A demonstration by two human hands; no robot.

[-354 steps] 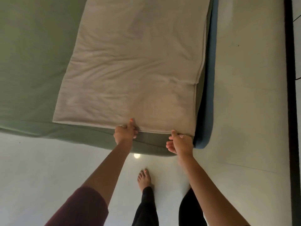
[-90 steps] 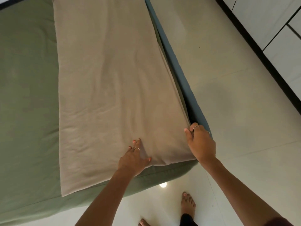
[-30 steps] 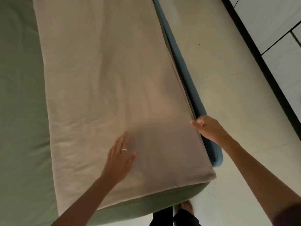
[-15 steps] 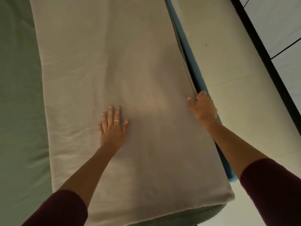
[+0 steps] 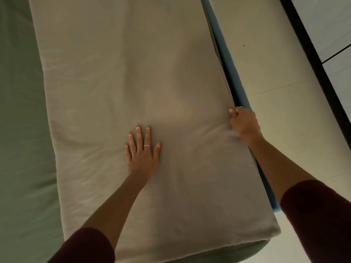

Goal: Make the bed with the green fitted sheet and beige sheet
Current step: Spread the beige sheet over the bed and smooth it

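Soft wrinkled sheet [image 5: 133,82] over green sheet [image 5: 19,130]; left hand [image 5: 142,154] flat at centre, right hand [image 5: 245,124] gripping right edge beside bare floor [image 5: 284,73].

Blue bed frame [image 5: 232,73]: padded edge running along the right side of the mattress, rounded end corner low at the right. Pale tiled floor [image 5: 275,59]: glossy, cream-coloured, thin grout lines crossing it, one small dark speck [image 5: 244,45] near the top. Black strip [image 5: 315,59]: dark band running diagonally where the floor ends at the far right. White panels [image 5: 330,25]: flat pale surfaces beyond the black strip, divided by thin dark lines.
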